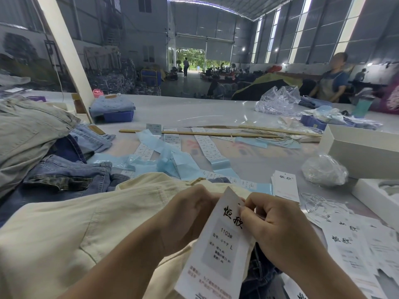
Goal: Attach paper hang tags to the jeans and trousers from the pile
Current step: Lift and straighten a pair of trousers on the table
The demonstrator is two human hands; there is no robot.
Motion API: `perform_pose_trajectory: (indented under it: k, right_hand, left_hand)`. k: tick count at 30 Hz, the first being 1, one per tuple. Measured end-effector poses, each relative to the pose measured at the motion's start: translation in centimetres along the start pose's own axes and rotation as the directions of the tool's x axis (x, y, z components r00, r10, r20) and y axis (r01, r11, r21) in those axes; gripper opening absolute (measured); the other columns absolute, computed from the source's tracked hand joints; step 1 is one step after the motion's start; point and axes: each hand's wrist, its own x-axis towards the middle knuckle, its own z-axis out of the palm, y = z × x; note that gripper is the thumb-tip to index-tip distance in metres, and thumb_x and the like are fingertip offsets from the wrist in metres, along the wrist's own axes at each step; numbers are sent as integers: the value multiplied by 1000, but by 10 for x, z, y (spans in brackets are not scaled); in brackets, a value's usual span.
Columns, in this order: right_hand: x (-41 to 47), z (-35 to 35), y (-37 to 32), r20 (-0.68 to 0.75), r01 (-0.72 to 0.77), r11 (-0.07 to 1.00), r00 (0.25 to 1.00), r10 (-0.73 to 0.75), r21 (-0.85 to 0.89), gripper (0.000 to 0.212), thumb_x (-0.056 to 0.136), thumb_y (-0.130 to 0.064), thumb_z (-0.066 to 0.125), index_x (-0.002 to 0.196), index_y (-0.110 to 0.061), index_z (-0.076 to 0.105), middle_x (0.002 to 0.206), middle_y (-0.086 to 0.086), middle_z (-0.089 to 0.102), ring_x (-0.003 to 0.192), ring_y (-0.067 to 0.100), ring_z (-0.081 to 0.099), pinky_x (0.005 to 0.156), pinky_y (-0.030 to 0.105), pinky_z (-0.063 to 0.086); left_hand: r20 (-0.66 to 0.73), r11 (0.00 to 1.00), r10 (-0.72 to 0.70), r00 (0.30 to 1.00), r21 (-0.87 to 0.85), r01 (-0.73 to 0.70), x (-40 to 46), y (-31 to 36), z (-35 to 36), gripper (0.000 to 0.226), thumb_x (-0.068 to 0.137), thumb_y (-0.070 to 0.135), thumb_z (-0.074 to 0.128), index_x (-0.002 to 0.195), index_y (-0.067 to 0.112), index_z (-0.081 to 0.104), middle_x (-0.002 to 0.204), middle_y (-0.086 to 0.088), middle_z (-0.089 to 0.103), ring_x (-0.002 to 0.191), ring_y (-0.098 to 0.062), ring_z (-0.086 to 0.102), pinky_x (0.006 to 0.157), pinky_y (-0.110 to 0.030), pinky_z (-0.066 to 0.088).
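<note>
Cream trousers lie spread across the table in front of me. A white paper hang tag with black characters and "1103#" stands upright between my hands, just above the trousers' waistband. My left hand holds the tag's upper left edge from behind, fingers curled. My right hand pinches the tag's top right corner with thumb and fingertips. A pile of blue and grey jeans sits to the left. Loose hang tags are scattered at right, with a small stack beyond my right hand.
Strips of size stickers and blue backing paper cover the table's middle. White strings, a clear bag and white boxes lie right. Wooden sticks lie farther back. A person stands at the far right.
</note>
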Motion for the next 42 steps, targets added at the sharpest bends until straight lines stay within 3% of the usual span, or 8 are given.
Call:
perform_pose_trajectory:
  k: [3,7,14,19,25,29,37,42]
  right_hand:
    - [1,1,-1,10,6,1000,1000,-6,-11,12,85,-28,61,73,-28,58,53,-26,55,49,3,47,46,17,36]
    - [1,1,0,22,17,1000,1000,-17,-25,8,84,-31,60,75,-31,59,54,-19,54,50,5,47,50,19,38]
    - [0,-2,5,46,36,999,998,-35,-12,12,86,-28,62,75,-24,59,55,-17,54,50,5,45,48,22,36]
    - [-2,-5,5,61,66,998,996,-67,10,19,87,-23,62,73,-33,59,56,-19,55,54,5,48,51,19,39]
    - [-3,-8,6,104,89,996,990,-91,23,16,91,-27,60,76,-25,58,65,-12,60,62,10,53,52,33,42]
    - [-3,-8,8,123,112,994,986,-113,14,16,90,-26,62,75,-27,59,62,-14,58,58,9,50,49,23,36]
    - [3,-12,-2,47,-43,951,998,30,306,27,87,-49,48,79,-31,66,53,-10,60,48,0,54,45,17,39]
    - [5,-16,-5,166,-100,970,984,64,221,21,85,-41,60,72,-29,73,56,-2,60,52,8,54,55,32,48]
  left_hand:
    - [-21,1000,2,1000,-26,-3,1,-3,-4,45,80,25,34,103,9,70,103,-17,65,92,-29,60,86,-40,43]
    - [-229,988,59,971,150,-25,7,-8,-3,27,83,24,58,101,8,72,96,-17,67,87,-31,61,86,-45,45]
    - [-345,932,184,920,358,-52,11,-6,8,19,82,30,76,84,12,72,83,-13,72,71,-19,66,67,-28,54]
    - [-361,860,259,896,509,-44,14,-8,12,17,93,29,66,87,13,70,88,-12,74,72,-19,67,72,-38,54]
    - [-319,849,245,915,526,-44,17,-7,11,14,81,37,61,79,25,66,74,-1,70,64,-17,63,56,-22,48]
    - [-314,839,249,916,543,-42,20,-6,10,14,78,32,58,81,20,64,82,-27,65,67,-26,58,63,-36,46]
    - [-284,820,280,917,568,-75,22,-12,15,13,79,15,52,82,5,59,75,-34,59,60,-29,50,57,-37,40]
    - [-265,883,269,926,453,-127,16,-7,15,12,81,13,55,71,13,63,67,-16,61,54,-24,52,51,-27,44]
